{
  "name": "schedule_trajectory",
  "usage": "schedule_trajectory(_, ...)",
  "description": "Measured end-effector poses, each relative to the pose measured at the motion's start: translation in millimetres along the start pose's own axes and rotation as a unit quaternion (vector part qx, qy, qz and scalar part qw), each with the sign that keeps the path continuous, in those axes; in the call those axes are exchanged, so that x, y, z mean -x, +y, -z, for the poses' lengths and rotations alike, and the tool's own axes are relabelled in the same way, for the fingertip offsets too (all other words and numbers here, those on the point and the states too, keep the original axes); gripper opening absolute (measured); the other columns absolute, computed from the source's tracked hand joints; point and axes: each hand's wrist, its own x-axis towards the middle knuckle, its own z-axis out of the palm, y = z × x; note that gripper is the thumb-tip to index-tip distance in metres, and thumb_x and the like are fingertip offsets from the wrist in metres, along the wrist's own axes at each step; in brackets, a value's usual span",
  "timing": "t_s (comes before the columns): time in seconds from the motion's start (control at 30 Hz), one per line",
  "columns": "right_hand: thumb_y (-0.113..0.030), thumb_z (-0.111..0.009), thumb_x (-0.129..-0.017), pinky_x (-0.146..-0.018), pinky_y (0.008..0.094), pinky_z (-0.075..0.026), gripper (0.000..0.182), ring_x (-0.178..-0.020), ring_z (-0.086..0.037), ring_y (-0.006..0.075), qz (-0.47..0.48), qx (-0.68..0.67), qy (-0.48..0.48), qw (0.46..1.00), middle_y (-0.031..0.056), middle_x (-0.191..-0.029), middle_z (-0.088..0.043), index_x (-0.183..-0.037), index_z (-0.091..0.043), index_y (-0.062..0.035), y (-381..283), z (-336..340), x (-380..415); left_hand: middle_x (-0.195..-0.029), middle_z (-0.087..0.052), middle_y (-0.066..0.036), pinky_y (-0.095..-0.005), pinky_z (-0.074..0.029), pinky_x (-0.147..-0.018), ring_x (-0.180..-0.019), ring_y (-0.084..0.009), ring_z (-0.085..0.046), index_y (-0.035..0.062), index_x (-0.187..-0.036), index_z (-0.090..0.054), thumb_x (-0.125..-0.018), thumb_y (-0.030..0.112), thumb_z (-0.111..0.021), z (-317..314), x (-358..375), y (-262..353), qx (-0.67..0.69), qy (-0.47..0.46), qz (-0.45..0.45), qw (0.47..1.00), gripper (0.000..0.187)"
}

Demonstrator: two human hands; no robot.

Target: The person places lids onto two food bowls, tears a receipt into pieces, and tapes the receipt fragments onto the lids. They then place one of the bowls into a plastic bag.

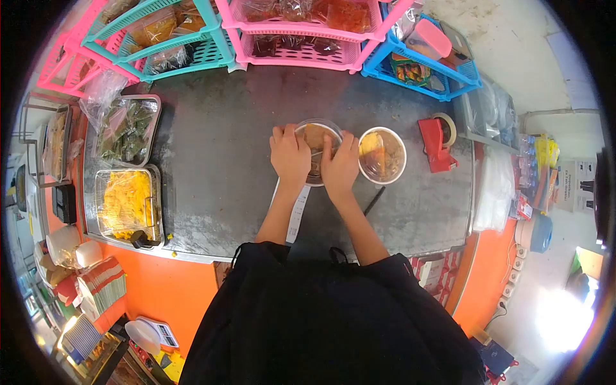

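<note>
Head view has the person's left hand [290, 153] and right hand [339, 163] with fingers bent over opposite edges of a clear round plastic lid [316, 121], both gripping it; whether it is fully seated cannot be told. Beneath it is a round white bowl [314, 185] of brown food, standing on a worn grey metal tabletop [218, 160]. Just right of that bowl stands a second white bowl [403, 168] with brown food and a yellow piece. Nearer the person than the first bowl lies a printed white paper strip [296, 219]. Farther right of it is a red tape dispenser [436, 146]; well left of it, a clear rectangular container [159, 199] of yellow food; beyond it, pink plastic baskets [295, 27].
</note>
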Motion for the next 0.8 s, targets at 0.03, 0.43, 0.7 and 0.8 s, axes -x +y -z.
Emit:
schedule_trajectory(0.03,-0.03,-0.055,-0.084,-0.074,0.0424,-0.043,0.039,-0.09,-0.051,0.0345,-0.001,-0.002,0.0,1.0,0.02,-0.097,-0.05,-0.105,-0.045,0.0016,-0.7,0.0,2.3,-0.092,-0.052,-0.014,-0.0424,-0.042,-0.077,-0.084,-0.033,-0.051,0.0091,-0.098,-0.061,-0.083,0.017,-0.046,0.4,-0.5,2.3,-0.013,0.015,-0.02,1.0,0.022)
schedule_trajectory(0.43,-0.016,-0.045,-0.09,-0.077,0.041,-0.041,0.024,-0.089,-0.05,0.038,-0.039,-0.131,-0.027,0.99,0.0209,-0.099,-0.045,-0.107,-0.044,0.0009,-9.5,11.6,33.4,-0.093,-0.053,-0.013,-0.0426,-0.043,-0.074,-0.087,-0.032,-0.051,0.0127,-0.101,-0.06,-0.089,0.023,-0.044,34.9,5.3,-16.4,-0.014,-0.075,0.024,0.997,0.023)
schedule_trajectory(0.7,-0.016,-0.043,-0.091,-0.063,0.0449,-0.043,0.014,-0.073,-0.055,0.0394,-0.042,-0.128,-0.002,0.991,0.0194,-0.085,-0.054,-0.096,-0.046,-0.0027,4.9,0.0,26.1,-0.089,-0.054,-0.011,-0.0391,-0.044,-0.069,-0.081,-0.031,-0.055,0.0087,-0.095,-0.058,-0.087,0.019,-0.047,19.3,4.4,-15.6,-0.043,-0.018,-0.044,0.998,0.017)
schedule_trajectory(0.8,-0.016,-0.045,-0.09,-0.062,0.0423,-0.042,0.015,-0.071,-0.056,0.0383,-0.057,-0.187,-0.002,0.981,0.0185,-0.075,-0.056,-0.094,-0.046,-0.0021,14.2,-6.7,24.2,-0.085,-0.057,-0.01,-0.0359,-0.044,-0.067,-0.073,-0.0276,-0.057,0.0082,-0.091,-0.061,-0.086,0.021,-0.051,20.1,0.0,-23.4,0.05,-0.014,-0.028,0.998,0.017)
